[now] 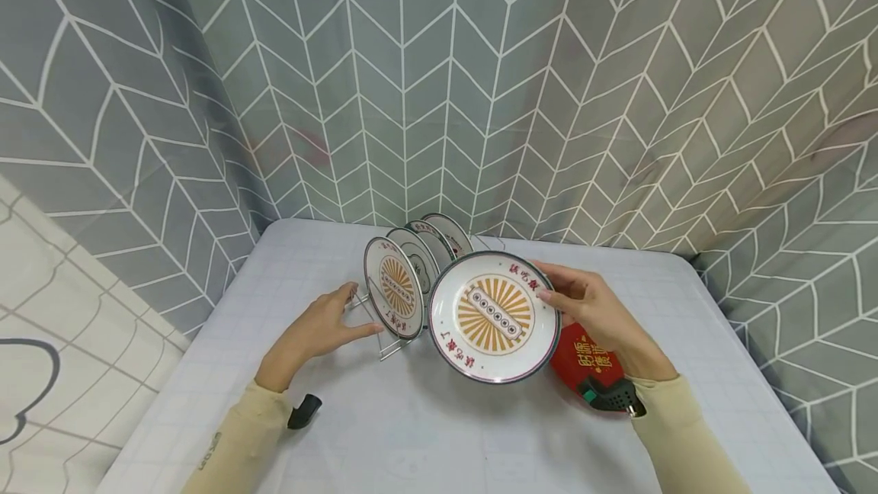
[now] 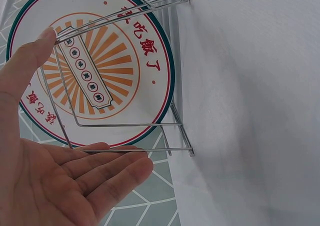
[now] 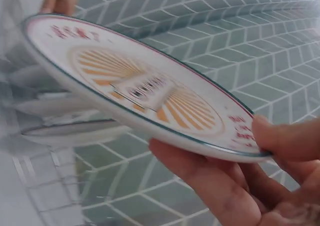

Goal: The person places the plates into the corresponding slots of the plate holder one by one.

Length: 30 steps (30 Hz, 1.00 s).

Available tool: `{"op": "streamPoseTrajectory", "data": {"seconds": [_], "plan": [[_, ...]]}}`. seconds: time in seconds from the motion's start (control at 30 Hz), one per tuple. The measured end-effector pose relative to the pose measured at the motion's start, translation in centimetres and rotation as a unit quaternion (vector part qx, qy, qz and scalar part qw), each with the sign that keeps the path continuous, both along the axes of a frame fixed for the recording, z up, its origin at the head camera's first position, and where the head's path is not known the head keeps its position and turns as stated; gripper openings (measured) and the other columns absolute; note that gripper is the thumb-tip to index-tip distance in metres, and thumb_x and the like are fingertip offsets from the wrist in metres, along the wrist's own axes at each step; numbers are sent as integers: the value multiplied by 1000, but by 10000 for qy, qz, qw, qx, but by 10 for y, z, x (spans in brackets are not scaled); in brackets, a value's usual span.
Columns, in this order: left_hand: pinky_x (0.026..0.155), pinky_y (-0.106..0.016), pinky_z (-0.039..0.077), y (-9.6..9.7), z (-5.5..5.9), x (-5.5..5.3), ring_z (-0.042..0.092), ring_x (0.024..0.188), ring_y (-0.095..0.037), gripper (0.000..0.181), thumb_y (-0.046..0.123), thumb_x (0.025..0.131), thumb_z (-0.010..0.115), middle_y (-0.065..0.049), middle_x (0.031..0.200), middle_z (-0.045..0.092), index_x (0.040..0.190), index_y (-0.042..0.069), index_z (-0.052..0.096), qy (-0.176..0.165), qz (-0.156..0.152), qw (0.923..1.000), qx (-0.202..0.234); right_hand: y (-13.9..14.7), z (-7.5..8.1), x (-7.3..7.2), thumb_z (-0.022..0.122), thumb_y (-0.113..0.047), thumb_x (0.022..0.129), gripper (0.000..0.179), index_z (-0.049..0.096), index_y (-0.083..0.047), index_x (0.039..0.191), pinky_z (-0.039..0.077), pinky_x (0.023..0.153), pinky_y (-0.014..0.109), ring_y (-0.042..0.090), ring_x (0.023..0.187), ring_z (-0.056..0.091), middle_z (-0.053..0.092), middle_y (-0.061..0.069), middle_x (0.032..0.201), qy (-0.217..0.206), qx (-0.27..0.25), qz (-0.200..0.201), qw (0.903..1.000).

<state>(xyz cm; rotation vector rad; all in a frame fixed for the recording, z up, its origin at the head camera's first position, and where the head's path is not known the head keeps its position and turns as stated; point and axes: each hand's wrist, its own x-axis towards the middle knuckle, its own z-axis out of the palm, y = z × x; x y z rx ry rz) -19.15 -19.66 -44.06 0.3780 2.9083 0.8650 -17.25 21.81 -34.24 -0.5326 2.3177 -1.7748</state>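
Head view is showing your right hand [image 1: 591,305] holding a patterned plate [image 1: 495,317] above the bench [image 1: 384,433], about midway between its left and right edges and just right of the wire rack [image 2: 125,125]. That hand is closing in a pinch: in the right wrist view your thumb is pressing the upper face at the rim while your fingers are supporting the underside, and the plate is tilting. Your left hand [image 1: 324,324] is spreading wide at the rack's end, thumb touching an upper wire and nearly straight fingers lying along a lower one; it is apparently bracing the frame rather than gripping a plate. The rack is standing left of the middle of the bench's back edge, carrying a matching front plate [image 1: 394,288] and three rear plates [image 1: 420,256], all on edge. A red item [image 1: 583,357] is lying beneath your right wrist, toward the bench's right edge. You seem to be handling one plate beside the rack; whether it is going in or coming out, you cannot tell. Your next move is probably calling for a firm pinch, a braced rack and a rim clear of the neighbours.
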Motion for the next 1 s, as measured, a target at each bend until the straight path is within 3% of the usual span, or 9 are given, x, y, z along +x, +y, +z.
{"op": "streamPoseTrajectory", "data": {"seconds": [0.13,0.23,0.43,0.53,0.6,0.73,0.83,1.0], "plan": [[107,-56,42,-1,-1,0,52,129,-42,109,68,77,68,-29,139,52,146,-9,33,51,-20,10000,15,5,28,-13,60,-6,96,53,43,3,145,59,58,25,8,81,64,67,-7,105,395,-604,-620,9955],[106,-57,42,-1,-1,0,52,128,-42,110,69,77,68,-29,138,52,146,-9,32,68,-15,10000,24,5,44,-24,61,-8,96,54,43,-2,147,60,59,25,8,82,65,66,-6,106,450,-982,-969,9894],[107,-57,42,-1,-1,0,52,129,-42,110,68,78,68,-30,139,52,147,-9,32,21,2,10000,39,-3,58,-48,64,-6,94,54,46,-2,145,60,56,26,8,76,67,68,-4,103,686,-1555,-1489,9741],[106,-56,43,-1,-1,0,52,128,-42,109,67,78,69,-30,138,52,146,-9,32,43,-20,10000,42,-7,59,-59,63,-4,94,52,48,-3,143,59,55,25,8,75,66,67,-3,101,734,-1579,-1792,9683],[106,-56,43,-1,0,0,52,128,-42,109,67,78,69,-30,138,52,146,-9,33,57,-32,10000,44,-10,58,-66,62,-3,94,51,48,-3,143,59,54,23,7,74,65,66,-3,100,738,-1461,-2005,9659],[106,-56,43,0,0,1,53,128,-42,109,67,78,69,-30,138,52,146,-10,33,74,-29,10000,24,-14,49,-80,60,-8,96,50,48,-9,145,58,55,20,5,75,63,61,-3,101,830,-605,-2339,9668],[106,-56,43,-1,0,0,52,128,-42,110,68,77,68,-29,139,52,146,-10,32,64,-24,10000,19,-18,39,-88,59,-11,98,49,48,-13,145,58,55,20,2,74,62,62,10,110,896,-76,-2369,9674],[106,-56,43,-1,-1,0,52,128,-42,110,69,77,68,-29,138,52,146,-9,32,36,-9,10000,37,-28,25,-95,59,-10,98,48,49,-14,145,57,54,19,2,71,61,60,25,121,877,281,-2288,9691]]}}
